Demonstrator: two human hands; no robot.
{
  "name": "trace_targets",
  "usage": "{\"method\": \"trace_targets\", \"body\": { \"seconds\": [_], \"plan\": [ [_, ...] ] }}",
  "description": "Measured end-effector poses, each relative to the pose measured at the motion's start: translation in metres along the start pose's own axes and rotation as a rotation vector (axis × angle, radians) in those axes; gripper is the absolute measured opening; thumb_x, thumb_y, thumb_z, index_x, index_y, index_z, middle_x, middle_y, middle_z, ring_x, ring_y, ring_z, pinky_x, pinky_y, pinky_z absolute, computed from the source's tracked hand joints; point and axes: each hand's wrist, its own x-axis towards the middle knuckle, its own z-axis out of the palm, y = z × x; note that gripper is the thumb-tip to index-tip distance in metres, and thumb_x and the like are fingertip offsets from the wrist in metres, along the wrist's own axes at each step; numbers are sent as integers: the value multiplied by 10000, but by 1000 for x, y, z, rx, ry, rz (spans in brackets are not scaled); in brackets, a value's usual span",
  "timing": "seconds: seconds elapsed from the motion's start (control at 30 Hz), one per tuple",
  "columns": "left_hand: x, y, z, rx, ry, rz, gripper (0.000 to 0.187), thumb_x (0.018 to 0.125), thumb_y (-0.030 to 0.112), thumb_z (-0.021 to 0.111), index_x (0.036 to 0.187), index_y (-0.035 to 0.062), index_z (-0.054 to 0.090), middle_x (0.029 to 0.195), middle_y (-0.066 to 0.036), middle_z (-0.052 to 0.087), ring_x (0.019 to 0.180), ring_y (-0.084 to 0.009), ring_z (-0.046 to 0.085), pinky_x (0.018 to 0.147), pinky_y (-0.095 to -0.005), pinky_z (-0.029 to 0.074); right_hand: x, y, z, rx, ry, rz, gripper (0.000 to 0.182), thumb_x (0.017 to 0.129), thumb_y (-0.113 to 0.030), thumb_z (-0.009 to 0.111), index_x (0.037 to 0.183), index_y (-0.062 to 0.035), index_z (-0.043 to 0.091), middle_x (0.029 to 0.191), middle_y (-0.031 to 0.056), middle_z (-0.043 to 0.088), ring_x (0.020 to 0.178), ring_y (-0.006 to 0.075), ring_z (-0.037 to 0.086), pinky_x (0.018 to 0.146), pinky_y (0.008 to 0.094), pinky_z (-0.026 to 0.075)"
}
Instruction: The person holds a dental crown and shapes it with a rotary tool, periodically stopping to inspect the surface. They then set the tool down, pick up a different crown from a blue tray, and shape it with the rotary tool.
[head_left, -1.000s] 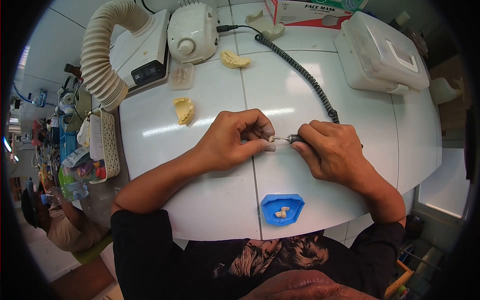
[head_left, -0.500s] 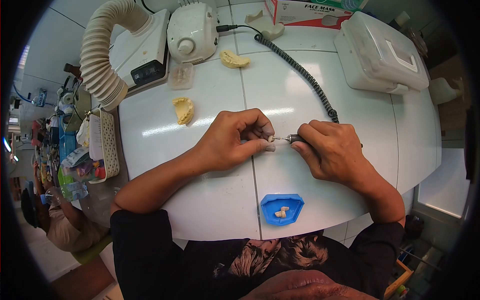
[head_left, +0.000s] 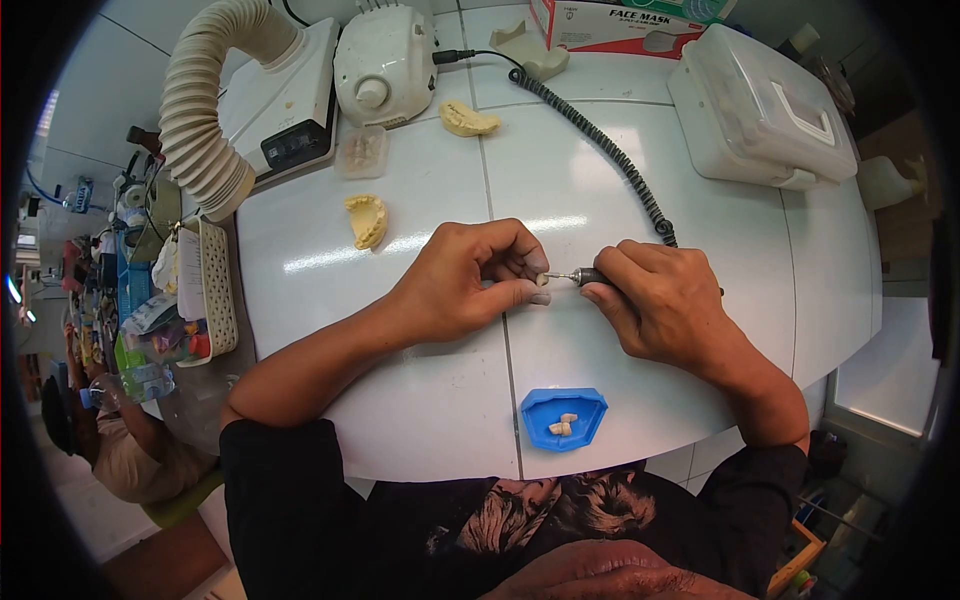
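Observation:
Between the thumb and fingers of my left hand (head_left: 470, 275) is a small tooth-coloured piece, likely a dental crown (head_left: 542, 280), partly hidden by the fingertips. My right hand (head_left: 660, 300) is wrapped round a dark rotary handpiece (head_left: 592, 277), its metal bur pointing left and meeting the piece. A black coiled cord (head_left: 620, 155) runs from behind my right hand up to the white control unit (head_left: 385, 65). Below the hands, a blue tray (head_left: 535, 436) holds a few more tooth-coloured pieces (head_left: 564, 425).
Yellow dental casts (head_left: 368, 222) and a small clear box (head_left: 363, 153) lie at the left. A ribbed suction hose (head_left: 195, 110) hangs at the upper left. A white case (head_left: 765, 110) and a face mask box (head_left: 620, 28) stand at the back. Another person (head_left: 140, 450) sits far left.
The piece in my left fingertips appears slightly turned against the bur. Otherwise both hands and everything on the table stay in the same places.

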Motion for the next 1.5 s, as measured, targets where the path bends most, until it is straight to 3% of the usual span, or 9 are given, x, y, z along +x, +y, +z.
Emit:
{"method": "trace_targets", "body": {
  "seconds": [1.5],
  "plan": [
    [1,1,2,-32,26,-3,191,952,31,806,1076,-44,681,970,-83,768,892,-115,744,849,-279,608,0,0,-2,-5,-21,3,247,1016,-288,748,909,-86,654,711,69,630,602,284,675,519,419,495]
  ]
}}
